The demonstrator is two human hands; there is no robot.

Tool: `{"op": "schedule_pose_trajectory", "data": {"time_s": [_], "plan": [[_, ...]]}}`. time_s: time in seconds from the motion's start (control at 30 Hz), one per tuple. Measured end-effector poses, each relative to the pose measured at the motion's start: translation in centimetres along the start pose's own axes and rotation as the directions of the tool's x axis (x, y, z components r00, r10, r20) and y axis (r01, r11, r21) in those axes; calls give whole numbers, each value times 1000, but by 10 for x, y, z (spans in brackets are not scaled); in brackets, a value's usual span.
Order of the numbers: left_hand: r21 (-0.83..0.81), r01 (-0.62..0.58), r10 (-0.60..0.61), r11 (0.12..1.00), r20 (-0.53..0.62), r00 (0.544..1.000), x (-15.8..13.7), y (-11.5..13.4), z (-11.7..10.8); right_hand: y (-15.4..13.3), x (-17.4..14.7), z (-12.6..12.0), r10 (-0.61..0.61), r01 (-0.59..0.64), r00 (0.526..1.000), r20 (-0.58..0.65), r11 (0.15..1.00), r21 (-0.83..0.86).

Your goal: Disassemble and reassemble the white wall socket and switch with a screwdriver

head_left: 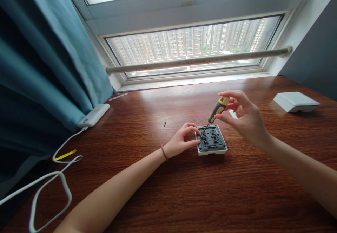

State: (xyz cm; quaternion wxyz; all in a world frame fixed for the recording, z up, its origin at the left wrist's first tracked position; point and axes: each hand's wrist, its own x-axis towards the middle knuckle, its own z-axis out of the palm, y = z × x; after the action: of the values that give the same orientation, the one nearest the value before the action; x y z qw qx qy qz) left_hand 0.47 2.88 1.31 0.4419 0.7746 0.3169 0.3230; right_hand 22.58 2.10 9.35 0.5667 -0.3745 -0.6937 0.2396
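Note:
A square wall switch (210, 144) with a dark grey inner face and a white base lies on the table. My left hand (184, 140) grips its left side, with the thumb and fingers at the edge. In my right hand (243, 117) is a screwdriver (218, 110) with a grey and cream handle, held tilted by the fingertips. Its thin shaft points down to the left side of the switch, near a screw hole by my left fingertips; whether the tip sits in a screw is too small to tell. A small screw (164, 124) lies left of the switch.
A white box-like switch (297, 101) sits at the right. Partly behind my right hand is a small white piece (233, 114). At the left, a white power bank (94, 115) joins a looping white cable (67, 187) with a yellow tie (65, 155), beside a blue curtain (68, 50).

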Motion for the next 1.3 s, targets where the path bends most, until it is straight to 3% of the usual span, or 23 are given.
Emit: {"op": "schedule_pose_trajectory", "data": {"time_s": [0.07,0.27,0.4,0.5,0.67,0.9,0.97,1.13,1.2,1.3], "plan": [[3,0,0,1000,-1,1000,0,0,0,1,-1,-1,9,-10,1000,-23,1000,-22],[0,5,-5,1000,-3,1000,0,-2,0,-7,1,-2,4,-38,990,142,971,235],[17,-2,2,1000,-2,1000,-1,-1,0,-5,-1,1,36,-68,992,119,960,270],[24,1,-1,1000,-3,1000,-1,-1,0,-1,-2,3,46,-65,995,90,972,224],[11,6,-6,1000,-2,1000,-1,0,0,1,0,-2,-10,9,1000,-4,995,-100],[-11,13,-13,1000,-5,1000,-1,-1,1,-9,1,-4,10,-68,974,227,966,249],[-12,7,-8,1000,-9,1000,-1,-1,1,-9,0,-3,-12,-39,972,235,977,211],[-12,9,-9,1000,-10,1000,-1,0,1,-1,-2,-4,-78,84,995,66,992,-98],[-14,10,-11,1000,-9,1000,-1,0,0,-1,-2,-4,-49,54,997,62,994,-93],[-24,11,-12,1000,-8,1000,-1,1,1,-6,-2,-4,-15,8,989,145,999,54]]}}
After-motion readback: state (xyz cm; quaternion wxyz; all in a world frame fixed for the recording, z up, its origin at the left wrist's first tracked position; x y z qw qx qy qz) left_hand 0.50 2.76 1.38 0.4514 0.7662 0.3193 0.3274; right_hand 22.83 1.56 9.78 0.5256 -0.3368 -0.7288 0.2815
